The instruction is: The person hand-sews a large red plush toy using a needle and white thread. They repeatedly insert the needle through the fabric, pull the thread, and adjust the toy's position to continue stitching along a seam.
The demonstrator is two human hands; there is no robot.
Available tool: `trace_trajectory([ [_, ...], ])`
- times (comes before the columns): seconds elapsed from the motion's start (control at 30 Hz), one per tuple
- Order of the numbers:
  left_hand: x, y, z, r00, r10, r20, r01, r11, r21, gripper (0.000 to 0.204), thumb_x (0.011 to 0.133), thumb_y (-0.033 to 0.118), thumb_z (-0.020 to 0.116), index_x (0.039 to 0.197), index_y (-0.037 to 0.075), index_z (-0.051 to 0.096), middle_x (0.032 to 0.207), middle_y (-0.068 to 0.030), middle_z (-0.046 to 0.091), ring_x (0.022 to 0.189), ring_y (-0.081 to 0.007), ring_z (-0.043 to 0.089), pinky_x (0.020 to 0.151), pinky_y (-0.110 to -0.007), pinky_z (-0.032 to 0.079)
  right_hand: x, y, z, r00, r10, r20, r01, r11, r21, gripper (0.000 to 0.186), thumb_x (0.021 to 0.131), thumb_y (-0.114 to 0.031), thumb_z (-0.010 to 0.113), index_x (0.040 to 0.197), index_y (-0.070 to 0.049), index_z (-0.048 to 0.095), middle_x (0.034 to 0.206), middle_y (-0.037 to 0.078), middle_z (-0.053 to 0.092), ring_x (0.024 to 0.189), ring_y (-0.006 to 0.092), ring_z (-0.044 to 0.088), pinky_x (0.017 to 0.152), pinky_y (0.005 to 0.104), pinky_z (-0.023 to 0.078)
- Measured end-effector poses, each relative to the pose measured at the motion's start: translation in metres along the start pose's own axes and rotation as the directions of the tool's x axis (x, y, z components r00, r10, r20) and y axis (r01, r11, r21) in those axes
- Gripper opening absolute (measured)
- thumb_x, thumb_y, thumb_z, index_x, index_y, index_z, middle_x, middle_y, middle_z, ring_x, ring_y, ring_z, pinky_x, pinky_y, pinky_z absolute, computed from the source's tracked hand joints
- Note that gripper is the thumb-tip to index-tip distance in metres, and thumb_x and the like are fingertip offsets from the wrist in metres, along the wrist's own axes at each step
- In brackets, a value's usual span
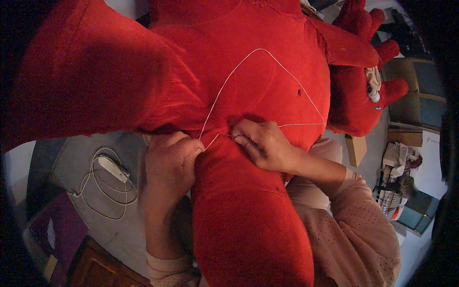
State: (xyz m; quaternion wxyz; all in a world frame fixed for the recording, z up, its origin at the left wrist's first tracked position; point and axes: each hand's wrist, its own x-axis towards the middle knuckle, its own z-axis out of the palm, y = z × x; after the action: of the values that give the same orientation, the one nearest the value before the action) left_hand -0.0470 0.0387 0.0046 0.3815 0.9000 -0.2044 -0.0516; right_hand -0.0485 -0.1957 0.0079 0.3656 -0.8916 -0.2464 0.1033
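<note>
A large red stuffed plush figure (253, 225) lies across my lap, its limbs reaching left and toward me. White thread (259, 49) forms a wide loop over its body and runs down to both hands. At the crease between the limbs, my left hand (172, 160) is closed against the red cloth, its thumb pressing the thread. My right hand (265, 146) lies just right of it, fingers pinched on the thread at the cloth. Its fingertips are partly hidden, and I cannot make out a needle.
On the grey floor at left lies a white power strip (113, 169) with coiled cord. A wooden panel (107, 265) and a purple item (60, 229) are at lower left. At right stand a cardboard box (356, 149) and piled cloth (396, 160). More red plush limbs (356, 24) extend upper right.
</note>
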Motion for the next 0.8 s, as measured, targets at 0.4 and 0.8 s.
trace_trajectory([
  [0.4, 0.001, 0.003, 0.0, 0.999, 0.042, -0.029, -0.045, 0.995, -0.094, 0.009, 0.081, 0.013, 0.06, 0.079, 0.006, 0.065, 0.079, -0.0104, 0.063, 0.074, -0.0301, 0.06, 0.071, -0.039, 0.046, 0.016, 0.001, 0.006, 1.0, -0.013, 0.022, 0.015, 0.996, -0.089, 0.006, 0.086, -0.006, 0.057, 0.09, -0.003, 0.053, 0.074, 0.017, 0.057, 0.07, 0.0372, 0.06, 0.057, 0.0435, 0.045],
  [0.8, -0.012, 0.001, -0.017, 0.996, 0.09, 0.014, -0.073, 0.882, -0.466, 0.008, 0.076, 0.008, 0.068, 0.084, 0.005, 0.066, 0.081, -0.0091, 0.062, 0.074, -0.023, 0.061, 0.065, -0.031, 0.047, 0.019, 0.0, -0.004, 0.994, -0.004, 0.109, 0.031, 0.97, -0.243, 0.013, 0.081, -0.01, 0.061, 0.092, -0.006, 0.055, 0.066, 0.017, 0.056, 0.064, 0.0382, 0.059, 0.053, 0.0474, 0.044],
])
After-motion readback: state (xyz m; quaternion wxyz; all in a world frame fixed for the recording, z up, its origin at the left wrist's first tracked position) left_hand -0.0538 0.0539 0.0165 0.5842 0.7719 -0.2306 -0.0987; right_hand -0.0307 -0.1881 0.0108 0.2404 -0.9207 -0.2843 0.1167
